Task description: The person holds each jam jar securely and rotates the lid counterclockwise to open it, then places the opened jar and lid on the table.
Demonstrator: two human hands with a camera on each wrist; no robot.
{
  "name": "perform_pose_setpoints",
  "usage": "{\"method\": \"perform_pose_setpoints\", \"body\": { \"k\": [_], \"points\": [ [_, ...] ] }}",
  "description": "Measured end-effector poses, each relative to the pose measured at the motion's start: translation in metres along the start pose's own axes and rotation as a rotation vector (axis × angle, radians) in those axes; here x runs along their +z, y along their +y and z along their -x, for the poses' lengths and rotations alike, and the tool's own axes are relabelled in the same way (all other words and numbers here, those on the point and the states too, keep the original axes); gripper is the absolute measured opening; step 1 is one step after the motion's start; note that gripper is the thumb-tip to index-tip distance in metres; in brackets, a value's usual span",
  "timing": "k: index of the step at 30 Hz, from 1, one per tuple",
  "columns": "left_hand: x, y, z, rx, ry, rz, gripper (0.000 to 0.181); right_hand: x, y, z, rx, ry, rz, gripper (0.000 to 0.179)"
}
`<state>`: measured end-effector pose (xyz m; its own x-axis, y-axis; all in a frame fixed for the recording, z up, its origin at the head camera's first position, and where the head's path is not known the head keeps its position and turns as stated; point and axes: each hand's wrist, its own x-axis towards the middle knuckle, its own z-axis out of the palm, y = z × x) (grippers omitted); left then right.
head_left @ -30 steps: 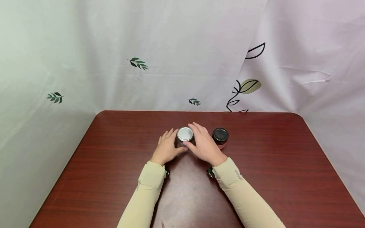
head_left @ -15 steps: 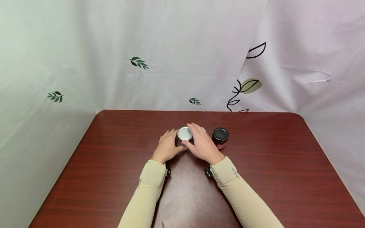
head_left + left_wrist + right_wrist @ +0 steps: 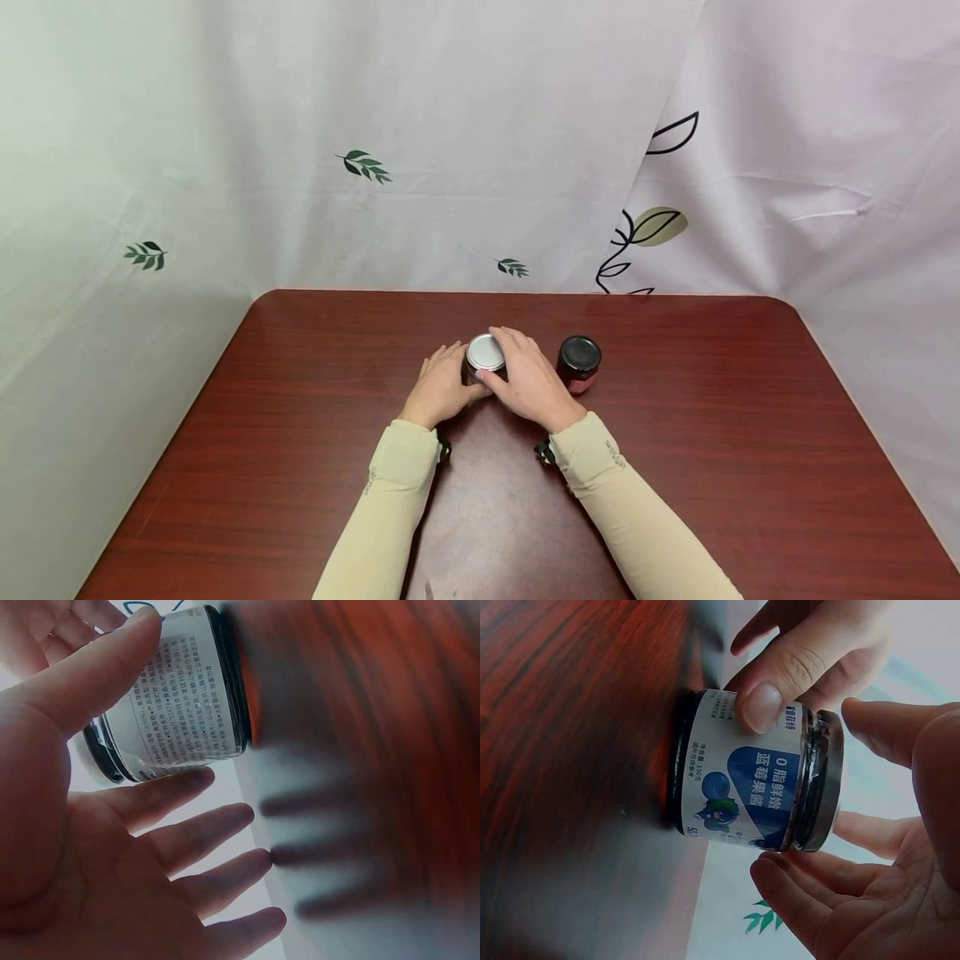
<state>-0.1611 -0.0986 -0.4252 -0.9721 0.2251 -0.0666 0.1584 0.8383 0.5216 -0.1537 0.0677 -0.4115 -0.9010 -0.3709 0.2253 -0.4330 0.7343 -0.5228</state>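
Observation:
A small jam jar (image 3: 720, 765) with a blueberry label and a silver lid (image 3: 486, 352) stands upright on the table between both hands. My left hand (image 3: 437, 390) holds its body, thumb pressed on the label and index finger along the opposite side; the other fingers are spread in the left wrist view. From the right, my right hand (image 3: 531, 379) grips round the lid, its thumb at the near edge and its fingertips on the far side. Printed text covers the jar's side in the left wrist view.
A second jar (image 3: 581, 354) with a black lid and a reddish body stands just right of my right hand. The dark red wooden table (image 3: 300, 375) ends at a pale curtain (image 3: 465, 125) with leaf prints.
My right hand has shifted slightly left and turned a little over the lid, covering more of its right side. The left hand and the jar stay nearly in place.

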Motion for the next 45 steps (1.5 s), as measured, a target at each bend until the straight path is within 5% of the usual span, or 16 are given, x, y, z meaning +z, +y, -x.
{"method": "perform_pose_setpoints", "body": {
  "k": [45],
  "points": [
    [0.0022, -0.0003, -0.0025, 0.023, 0.052, 0.049, 0.06, 0.0065, 0.0028, -0.0045, 0.035, 0.062, -0.013, 0.064]
  ]
}}
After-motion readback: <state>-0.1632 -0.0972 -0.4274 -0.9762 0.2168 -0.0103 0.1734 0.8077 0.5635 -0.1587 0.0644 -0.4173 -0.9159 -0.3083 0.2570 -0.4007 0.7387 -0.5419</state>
